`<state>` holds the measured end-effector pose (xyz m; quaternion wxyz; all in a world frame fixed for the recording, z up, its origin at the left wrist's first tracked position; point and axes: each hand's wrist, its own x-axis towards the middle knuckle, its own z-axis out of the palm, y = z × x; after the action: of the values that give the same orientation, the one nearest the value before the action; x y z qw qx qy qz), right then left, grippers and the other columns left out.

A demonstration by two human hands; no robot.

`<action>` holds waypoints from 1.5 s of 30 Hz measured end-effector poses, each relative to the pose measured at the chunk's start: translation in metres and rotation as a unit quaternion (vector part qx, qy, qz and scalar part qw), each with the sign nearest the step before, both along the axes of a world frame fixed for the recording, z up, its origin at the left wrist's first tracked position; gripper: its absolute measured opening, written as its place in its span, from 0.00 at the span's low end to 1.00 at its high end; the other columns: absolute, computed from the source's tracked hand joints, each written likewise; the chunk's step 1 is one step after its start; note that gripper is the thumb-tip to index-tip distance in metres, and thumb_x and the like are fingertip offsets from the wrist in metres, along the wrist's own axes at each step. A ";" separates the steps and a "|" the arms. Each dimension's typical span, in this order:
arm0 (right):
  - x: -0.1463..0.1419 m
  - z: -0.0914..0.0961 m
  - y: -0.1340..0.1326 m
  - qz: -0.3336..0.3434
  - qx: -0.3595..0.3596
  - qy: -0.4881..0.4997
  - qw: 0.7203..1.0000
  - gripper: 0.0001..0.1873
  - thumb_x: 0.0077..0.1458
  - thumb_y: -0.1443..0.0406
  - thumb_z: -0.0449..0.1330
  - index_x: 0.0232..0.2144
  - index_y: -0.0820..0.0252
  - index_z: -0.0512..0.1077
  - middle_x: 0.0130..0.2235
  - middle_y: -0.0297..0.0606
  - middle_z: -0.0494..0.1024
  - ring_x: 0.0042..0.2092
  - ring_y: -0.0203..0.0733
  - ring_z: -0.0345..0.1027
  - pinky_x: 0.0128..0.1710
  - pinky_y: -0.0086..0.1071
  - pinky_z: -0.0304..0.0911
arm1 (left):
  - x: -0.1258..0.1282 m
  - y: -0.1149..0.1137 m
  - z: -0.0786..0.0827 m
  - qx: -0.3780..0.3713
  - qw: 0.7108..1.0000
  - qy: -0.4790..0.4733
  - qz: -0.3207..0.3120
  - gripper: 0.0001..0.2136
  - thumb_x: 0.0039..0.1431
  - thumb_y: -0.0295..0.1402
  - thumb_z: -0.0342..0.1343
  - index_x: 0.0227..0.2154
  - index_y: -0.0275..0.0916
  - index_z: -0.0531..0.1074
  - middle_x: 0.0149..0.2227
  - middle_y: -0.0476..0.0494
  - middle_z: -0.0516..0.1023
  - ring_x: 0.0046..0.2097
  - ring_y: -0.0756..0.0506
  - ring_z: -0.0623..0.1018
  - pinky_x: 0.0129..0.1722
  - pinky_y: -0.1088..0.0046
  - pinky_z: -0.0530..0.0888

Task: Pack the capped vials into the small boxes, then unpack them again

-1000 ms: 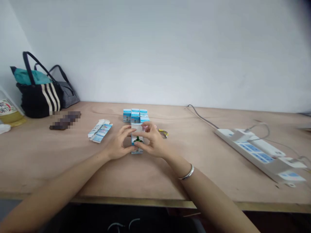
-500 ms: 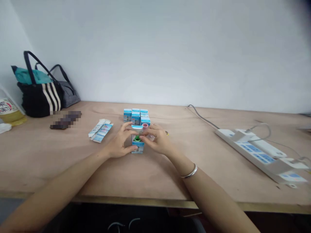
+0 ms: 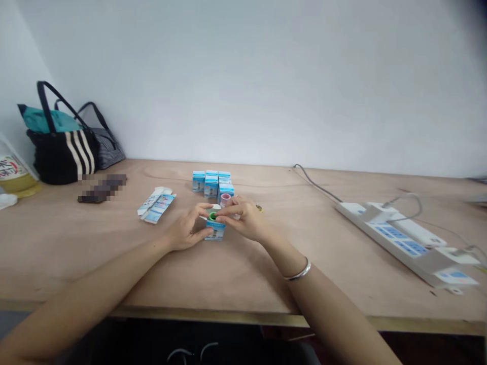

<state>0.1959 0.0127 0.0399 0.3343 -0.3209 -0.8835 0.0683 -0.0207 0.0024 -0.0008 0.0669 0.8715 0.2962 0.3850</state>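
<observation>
Blue-and-white card makes up the small box (image 3: pixel 215 233) standing upright on the tabletop (image 3: pixel 190 281), near the centre of the frame and a little below its middle. A green ring (image 3: pixel 211 215) shows in its top opening. At the box's left side, the left hand (image 3: pixel 186 228) has its thumb against the front and its fingers curved round toward the back edge, parted by about the box's depth, with the box between them. The right hand (image 3: pixel 245 219) lies over the top right of the box, fingers bent and close together beside the green ring; whether they pinch anything, I cannot tell. A pink-rimmed piece (image 3: pixel 225 199) is just behind them. Farther up the frame stands a cluster of similar boxes (image 3: pixel 211 186). Left of centre lies an opened, flattened carton (image 3: pixel 158 205), well apart from the left hand. A white power strip (image 3: pixel 395 238) runs across the right of the frame, and a black striped bag (image 3: pixel 57 157) sits at the left.
</observation>
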 end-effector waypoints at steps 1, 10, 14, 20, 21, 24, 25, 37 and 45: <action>0.001 0.002 0.000 0.006 -0.005 -0.004 1.000 0.08 0.53 0.60 0.60 0.32 0.52 0.78 0.30 0.36 0.71 0.38 0.41 0.65 0.43 0.38 0.60 | 0.001 0.001 -0.002 -0.019 1.000 -0.012 -0.013 0.13 0.55 0.34 0.55 0.42 0.40 0.60 0.53 0.37 0.66 0.54 0.42 0.69 0.50 0.58 0.69; 0.004 -0.008 0.005 0.033 0.021 -0.082 0.996 0.04 0.51 0.65 0.61 0.29 0.55 0.77 0.28 0.35 0.69 0.34 0.38 0.63 0.36 0.33 0.57 | 0.006 -0.005 0.001 0.014 1.000 -0.006 0.001 0.10 0.57 0.30 0.51 0.42 0.41 0.61 0.54 0.36 0.65 0.57 0.41 0.66 0.55 0.54 0.64; -0.007 -0.025 0.009 0.029 0.028 -0.079 0.996 0.08 0.51 0.65 0.60 0.21 0.58 0.74 0.25 0.35 0.67 0.32 0.37 0.62 0.34 0.31 0.55 | 0.000 -0.001 0.004 0.014 0.997 0.073 0.021 0.10 0.58 0.32 0.49 0.43 0.41 0.63 0.53 0.40 0.68 0.57 0.42 0.67 0.61 0.49 0.53; 0.003 -0.014 0.008 0.054 -0.038 -0.051 0.997 0.10 0.49 0.63 0.61 0.19 0.60 0.72 0.24 0.34 0.70 0.29 0.35 0.62 0.30 0.29 0.56 | -0.004 0.003 0.003 0.006 0.993 0.116 0.001 0.10 0.59 0.34 0.49 0.44 0.42 0.65 0.54 0.42 0.69 0.57 0.43 0.67 0.61 0.49 0.50; 0.008 -0.010 0.008 0.050 -0.051 -0.048 0.996 0.10 0.48 0.63 0.61 0.19 0.61 0.71 0.24 0.33 0.70 0.28 0.34 0.61 0.29 0.28 0.56 | -0.004 0.003 0.003 0.004 0.993 0.119 0.001 0.10 0.59 0.34 0.48 0.44 0.42 0.65 0.54 0.42 0.69 0.57 0.43 0.67 0.61 0.49 0.50; 0.021 -0.003 0.012 0.035 -0.088 -0.042 0.995 0.11 0.47 0.64 0.60 0.16 0.62 0.67 0.22 0.31 0.68 0.26 0.32 0.59 0.27 0.26 0.54 | -0.007 0.003 0.003 -0.009 0.991 0.130 0.011 0.11 0.60 0.35 0.48 0.44 0.42 0.65 0.54 0.41 0.69 0.57 0.43 0.67 0.61 0.49 0.49; 0.026 -0.001 0.014 0.029 -0.098 -0.039 0.994 0.12 0.46 0.65 0.60 0.16 0.62 0.65 0.21 0.30 0.66 0.25 0.31 0.58 0.26 0.26 0.54 | -0.008 0.003 0.003 -0.011 0.991 0.130 0.015 0.11 0.60 0.35 0.48 0.44 0.42 0.65 0.54 0.41 0.69 0.57 0.43 0.67 0.61 0.49 0.49; 0.044 0.005 0.020 -0.033 -0.068 0.046 0.996 0.05 0.47 0.66 0.59 0.24 0.62 0.71 0.27 0.34 0.64 0.26 0.32 0.59 0.27 0.27 0.58 | -0.016 0.003 0.004 0.013 0.994 0.110 0.026 0.19 0.57 0.36 0.53 0.51 0.44 0.63 0.56 0.40 0.65 0.58 0.41 0.65 0.59 0.54 0.59; 0.036 0.003 0.018 -0.033 0.001 -0.042 0.999 0.03 0.46 0.69 0.57 0.23 0.62 0.70 0.29 0.36 0.65 0.29 0.34 0.61 0.31 0.29 0.59 | -0.017 0.003 0.004 0.010 0.994 0.109 0.019 0.21 0.56 0.36 0.54 0.53 0.43 0.62 0.55 0.40 0.65 0.57 0.41 0.65 0.59 0.54 0.59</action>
<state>0.2316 0.0304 0.0434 0.2992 -0.3521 -0.8858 0.0428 -0.0375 0.0055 0.0028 0.0182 0.9034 0.3139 0.2916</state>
